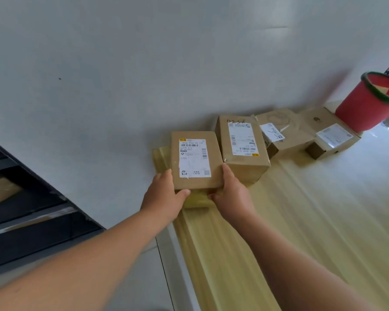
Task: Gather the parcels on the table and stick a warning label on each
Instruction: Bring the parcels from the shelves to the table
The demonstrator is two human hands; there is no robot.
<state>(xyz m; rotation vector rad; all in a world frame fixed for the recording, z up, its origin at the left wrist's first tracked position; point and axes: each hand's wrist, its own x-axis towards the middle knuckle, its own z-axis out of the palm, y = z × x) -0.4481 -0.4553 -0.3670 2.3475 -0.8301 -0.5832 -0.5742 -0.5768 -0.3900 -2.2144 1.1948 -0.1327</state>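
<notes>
I had the left grip [164, 194] and the right grip [230, 191] clasped on the near end of the first parcel [194, 160] — thumbs curled at its front edge, fingers along its two sides, white shipping label facing up. That parcel was at the left end of the pale yellow table [301, 209], close to the white wall [144, 63] and just beside a second parcel [243, 144]; I could not tell whether it rested on the table or hung just above it. A third parcel [279, 131] and a fourth parcel [332, 135] ran on rightward — towards a red bucket [366, 102].
</notes>
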